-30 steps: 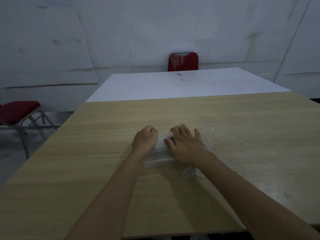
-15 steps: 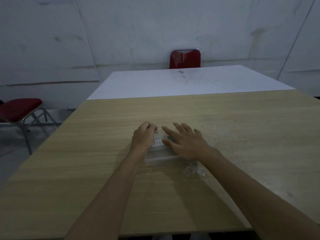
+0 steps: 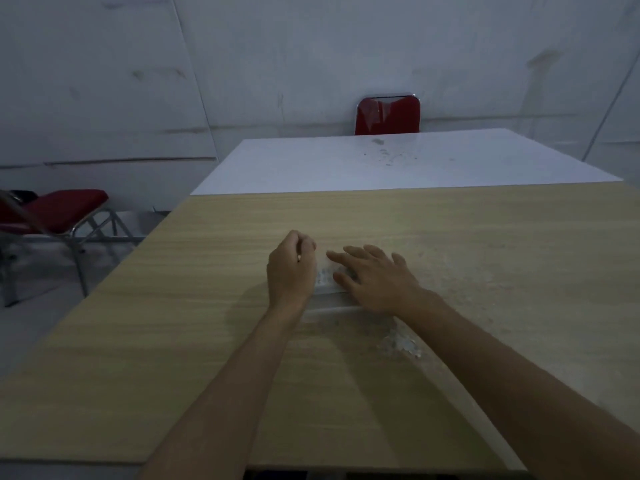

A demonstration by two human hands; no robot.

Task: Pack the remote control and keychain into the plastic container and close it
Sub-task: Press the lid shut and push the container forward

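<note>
A clear plastic container [image 3: 329,299] lies on the wooden table [image 3: 485,237], between my hands. Through its lid I see a pale remote control [image 3: 327,273] with rows of buttons. My left hand [image 3: 291,268] is curled around the container's left end. My right hand [image 3: 374,277] lies flat on the lid with its fingers spread and the thumb at the near edge. A small glittery thing [image 3: 401,344] sits on the table beside my right forearm; I cannot tell whether it is the keychain.
A white table [image 3: 398,161] adjoins the far edge of the wooden one. One red chair [image 3: 388,114] stands behind it and another red chair [image 3: 59,213] at the left. The near table edge runs under my forearms.
My right hand's fingers have straightened from curled over the container to spread flat on its lid. My left hand has stayed at the left end.
</note>
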